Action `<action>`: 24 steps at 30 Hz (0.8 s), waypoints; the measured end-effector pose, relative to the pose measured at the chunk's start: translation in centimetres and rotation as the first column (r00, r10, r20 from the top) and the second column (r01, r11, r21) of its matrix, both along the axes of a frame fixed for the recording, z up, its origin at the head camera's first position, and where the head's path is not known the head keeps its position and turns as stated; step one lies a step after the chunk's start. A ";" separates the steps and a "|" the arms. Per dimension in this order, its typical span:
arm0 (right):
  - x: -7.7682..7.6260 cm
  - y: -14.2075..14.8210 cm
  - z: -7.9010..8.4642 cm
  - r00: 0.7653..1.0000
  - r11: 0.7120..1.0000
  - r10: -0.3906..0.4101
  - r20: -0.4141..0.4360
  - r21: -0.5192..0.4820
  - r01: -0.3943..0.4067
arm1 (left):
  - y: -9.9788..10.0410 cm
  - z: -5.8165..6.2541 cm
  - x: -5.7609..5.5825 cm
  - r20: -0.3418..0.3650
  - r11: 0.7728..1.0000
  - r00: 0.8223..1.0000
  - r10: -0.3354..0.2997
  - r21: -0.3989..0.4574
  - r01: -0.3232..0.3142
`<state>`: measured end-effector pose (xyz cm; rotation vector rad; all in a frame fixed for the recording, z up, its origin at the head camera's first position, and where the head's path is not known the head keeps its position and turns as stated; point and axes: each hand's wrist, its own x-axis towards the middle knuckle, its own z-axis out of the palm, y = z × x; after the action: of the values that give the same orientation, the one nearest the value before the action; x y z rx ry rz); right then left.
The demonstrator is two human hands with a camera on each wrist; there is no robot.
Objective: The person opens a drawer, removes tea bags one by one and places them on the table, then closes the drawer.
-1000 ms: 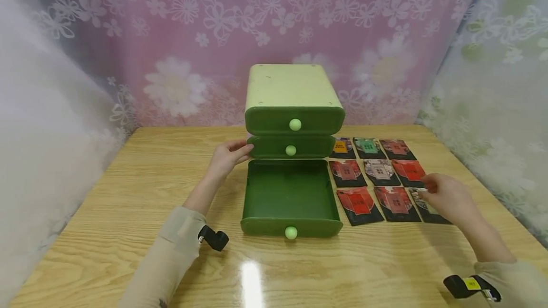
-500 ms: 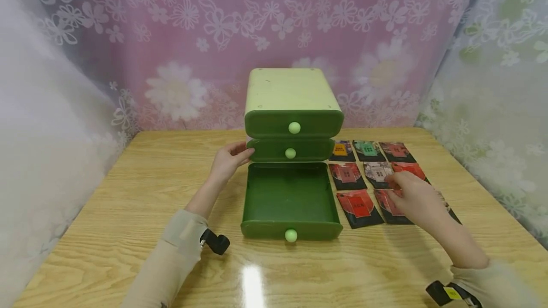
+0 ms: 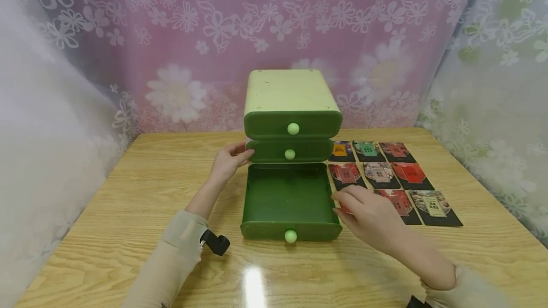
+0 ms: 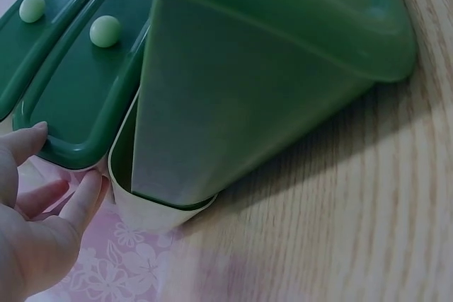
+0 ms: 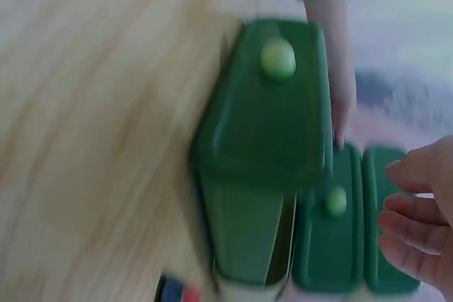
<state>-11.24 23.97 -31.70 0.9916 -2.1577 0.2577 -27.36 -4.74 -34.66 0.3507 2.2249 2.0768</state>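
A three-drawer cabinet (image 3: 291, 89), cream with green drawer fronts and pale round knobs, stands mid-table. Its bottom drawer (image 3: 288, 198) is pulled far out and has nothing inside; the two upper ones are closed. My left hand (image 3: 227, 163) grips the left end of the middle drawer (image 3: 269, 151); in the left wrist view its thumb lies on the front face and its fingers against the edge. My right hand (image 3: 372, 215) hovers beside the bottom drawer's right wall, fingers loosely bent and holding nothing. Behind it, the front-left packet in the rows is hidden.
Several flat printed packets lie in rows right of the cabinet, among them a red one (image 3: 411, 175), a green-labelled one (image 3: 368, 150) and a cream-labelled one (image 3: 434, 207). A pink flowered curtain (image 3: 192, 37) hangs behind the wooden table (image 3: 141, 194).
My right hand has swept left, from over the right-hand packets to the open drawer's right side, uncovering the cream-labelled packet. The left hand keeps its place on the middle drawer.
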 end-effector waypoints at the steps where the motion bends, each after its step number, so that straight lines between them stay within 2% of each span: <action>1: 0.2 -0.6 0.0 1.000 1.000 0.030 -0.007 0.008 -0.030 | 0.0 0.0 0.0 0.001 1.000 1.000 0.001 -0.002 -0.001; 8: 1.3 -4.1 -0.4 0.985 0.980 0.167 0.051 0.101 -0.172 | 0.0 0.3 0.1 0.015 1.000 1.000 0.005 -0.013 -0.004; 12: 1.6 -5.6 -1.3 0.974 0.965 0.224 0.028 0.132 -0.225 | -0.1 0.3 0.1 0.020 1.000 1.000 0.002 -0.010 -0.002; 15: 1.7 -6.3 -2.2 0.978 0.958 0.211 0.004 0.199 -0.208 | 0.0 0.3 0.1 0.024 1.000 1.000 -0.002 0.000 0.002; 21: 1.9 -7.0 -3.7 0.997 0.935 0.073 -0.008 0.348 -0.066 | 0.0 0.4 0.2 0.030 1.000 1.000 0.000 -0.013 0.000; 24: 1.7 -7.2 -4.2 1.000 0.914 0.022 0.017 0.405 -0.027 | 0.0 0.4 0.2 0.025 1.000 1.000 0.001 -0.023 0.000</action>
<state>-9.53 16.81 -35.86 1.2478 -2.2594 -0.1858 -27.13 -4.71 -34.28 0.3205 2.2326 2.0428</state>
